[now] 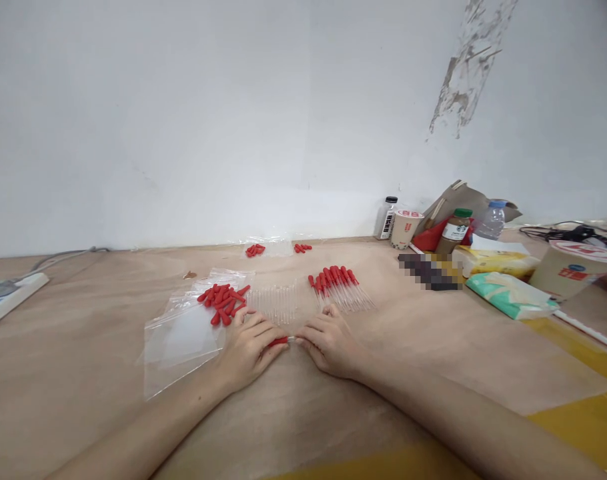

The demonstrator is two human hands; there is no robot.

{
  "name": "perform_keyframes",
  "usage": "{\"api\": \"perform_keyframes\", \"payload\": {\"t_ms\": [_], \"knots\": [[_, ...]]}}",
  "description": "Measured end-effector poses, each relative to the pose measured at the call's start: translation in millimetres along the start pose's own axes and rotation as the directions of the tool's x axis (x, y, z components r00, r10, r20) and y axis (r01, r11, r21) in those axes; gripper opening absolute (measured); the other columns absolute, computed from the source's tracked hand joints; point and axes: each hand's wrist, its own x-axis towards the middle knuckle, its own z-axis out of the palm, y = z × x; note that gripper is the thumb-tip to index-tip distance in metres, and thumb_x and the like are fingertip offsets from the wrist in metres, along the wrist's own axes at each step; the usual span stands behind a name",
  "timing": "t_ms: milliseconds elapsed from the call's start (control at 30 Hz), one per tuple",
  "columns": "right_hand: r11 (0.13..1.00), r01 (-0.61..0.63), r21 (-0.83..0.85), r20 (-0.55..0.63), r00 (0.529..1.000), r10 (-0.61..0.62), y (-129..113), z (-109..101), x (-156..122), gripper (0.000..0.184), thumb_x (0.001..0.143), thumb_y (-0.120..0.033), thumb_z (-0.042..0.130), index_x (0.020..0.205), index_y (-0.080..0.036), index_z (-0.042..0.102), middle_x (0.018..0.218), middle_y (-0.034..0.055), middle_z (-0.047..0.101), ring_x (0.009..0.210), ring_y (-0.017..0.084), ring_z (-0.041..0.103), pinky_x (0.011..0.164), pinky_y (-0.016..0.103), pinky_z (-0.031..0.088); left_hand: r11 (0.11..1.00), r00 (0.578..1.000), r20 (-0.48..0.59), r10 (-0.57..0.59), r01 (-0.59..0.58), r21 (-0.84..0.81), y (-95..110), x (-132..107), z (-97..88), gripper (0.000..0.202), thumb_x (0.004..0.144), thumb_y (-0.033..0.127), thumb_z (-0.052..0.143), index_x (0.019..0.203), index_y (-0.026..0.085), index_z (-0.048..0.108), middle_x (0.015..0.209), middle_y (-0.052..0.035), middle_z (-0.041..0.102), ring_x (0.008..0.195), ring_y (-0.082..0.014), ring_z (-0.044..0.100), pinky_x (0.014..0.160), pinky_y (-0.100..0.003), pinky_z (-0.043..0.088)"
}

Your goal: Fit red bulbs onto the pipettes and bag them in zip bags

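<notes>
Hands: left hand pinching a red bulb, right hand pinching a glass tube; grips narrow, fingertips nearly meeting.
Where: bulb and tube end to end between the hands, low over the bench, just in front of the loose tubes.
Around: spare bulbs on a clear bag to the left; finished droppers behind the right hand.
Risk, glass: likely to snap if pushed in askew or squeezed too hard; cut fingers possible.
Risk, slip: small, smooth parts, apt to pop free and roll into the loose tubes, scattering them.
Writing: red print on the cup and the bowl lid, too small to read; bottle label unreadable; one patch on the bench blurred out.
</notes>
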Motion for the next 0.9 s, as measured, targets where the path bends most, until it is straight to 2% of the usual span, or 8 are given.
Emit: {"api": "perform_keyframes", "payload": {"t_ms": [133, 233, 333, 433, 567, 633, 733, 900], "knots": [[0.994, 0.020, -0.103, 0.035, 0.999, -0.017, 4.2, -5.5, -1.5, 0.015, 0.083, -0.019, 0.048, 0.076, -0.018, 0.061, 0.069, 0.0023, 0.059, 0.071, 0.014, 0.047, 0.071, 0.032, 0.024, 1.000, 0.999, -0.032, -0.009, 0.009, 0.017, -7.8, -3.9, 0.0, 0.014, 0.086, 0.031, 0.050, 0.089, 0.025, 0.062, 0.080, 0.0001, 0.066, 0.078, -0.0174, 0.053, 0.087, -0.040, 0.026], [0.987, 0.001, -0.160, 0.041, 0.999, 0.005, 7.4, -8.9, -3.3, 0.014, 0.081, -0.018, 0.049, 0.074, -0.018, 0.061, 0.071, 0.0035, 0.059, 0.071, 0.014, 0.046, 0.068, 0.032, 0.024, 0.998, 0.996, -0.067, -0.060, 0.061, 0.017, -14.3, -8.8, 0.4, 0.019, 0.085, 0.029, 0.051, 0.103, 0.025, 0.056, 0.090, -0.0016, 0.064, 0.085, -0.0190, 0.053, 0.087, -0.040, 0.028], [0.974, -0.171, -0.149, -0.043, 0.985, 0.166, 16.2, -11.2, -4.5, 0.014, 0.080, -0.019, 0.051, 0.072, -0.018, 0.062, 0.071, 0.0037, 0.061, 0.071, 0.015, 0.049, 0.067, 0.031, 0.024, 0.987, 0.983, -0.091, -0.161, 0.160, -0.011, -21.6, -13.3, 0.7, 0.035, 0.084, 0.028, 0.051, 0.118, 0.022, 0.044, 0.097, -0.0050, 0.060, 0.092, -0.0213, 0.051, 0.084, -0.039, 0.033], [0.870, -0.490, -0.057, -0.106, 0.869, 0.483, 34.8, -16.2, -3.7, 0.015, 0.079, -0.023, 0.051, 0.071, -0.019, 0.063, 0.070, 0.0023, 0.064, 0.070, 0.015, 0.053, 0.068, 0.030, 0.026, 0.977, 0.975, -0.066, -0.211, 0.208, -0.039, -27.2, -15.7, 0.9, 0.036, 0.083, 0.029, 0.051, 0.118, 0.022, 0.042, 0.096, -0.0051, 0.058, 0.091, -0.0220, 0.051, 0.081, -0.038, 0.037], [0.570, -0.821, -0.037, -0.040, 0.571, 0.820, 67.3, -27.2, 0.6, 0.022, 0.080, -0.030, 0.047, 0.072, -0.021, 0.066, 0.067, 0.0020, 0.066, 0.065, 0.016, 0.057, 0.067, 0.030, 0.028, 0.977, 0.977, -0.040, -0.211, 0.209, -0.047, -29.1, -16.2, 1.6, 0.032, 0.084, 0.029, 0.049, 0.115, 0.022, 0.045, 0.094, -0.0052, 0.058, 0.090, -0.0225, 0.052, 0.081, -0.039, 0.037], [0.480, -0.871, -0.103, -0.036, 0.485, 0.874, 80.1, -30.1, 2.5, 0.025, 0.079, -0.032, 0.046, 0.072, -0.020, 0.067, 0.068, 0.0042, 0.067, 0.067, 0.018, 0.058, 0.069, 0.032, 0.029, 0.978, 0.978, -0.035, -0.205, 0.203, -0.051, -29.0, -16.0, 2.0, 0.030, 0.084, 0.029, 0.049, 0.113, 0.022, 0.046, 0.094, -0.0052, 0.058, 0.090, -0.0227, 0.052, 0.081, -0.039, 0.038], [0.447, -0.877, -0.178, -0.027, 0.458, 0.888, 90.0, -27.4, 2.6, 0.025, 0.078, -0.032, 0.046, 0.071, -0.020, 0.068, 0.071, 0.0062, 0.067, 0.071, 0.021, 0.059, 0.073, 0.035, 0.028, 0.981, 0.981, -0.036, -0.188, 0.186, -0.061, -28.9, -15.8, 2.3, 0.025, 0.084, 0.028, 0.048, 0.108, 0.022, 0.049, 0.094, -0.0051, 0.059, 0.090, -0.0224, 0.053, 0.080, -0.038, 0.038], [0.477, -0.853, -0.212, -0.013, 0.491, 0.871, 91.9, -15.2, -1.4, 0.023, 0.078, -0.032, 0.047, 0.075, -0.021, 0.067, 0.074, 0.0059, 0.068, 0.074, 0.022, 0.060, 0.078, 0.037, 0.027, 0.980, 0.983, -0.007, -0.183, 0.181, -0.083, -28.0, -15.0, 1.9, 0.018, 0.085, 0.028, 0.047, 0.100, 0.022, 0.054, 0.094, -0.0046, 0.059, 0.089, -0.0213, 0.053, 0.079, -0.037, 0.039]]}}
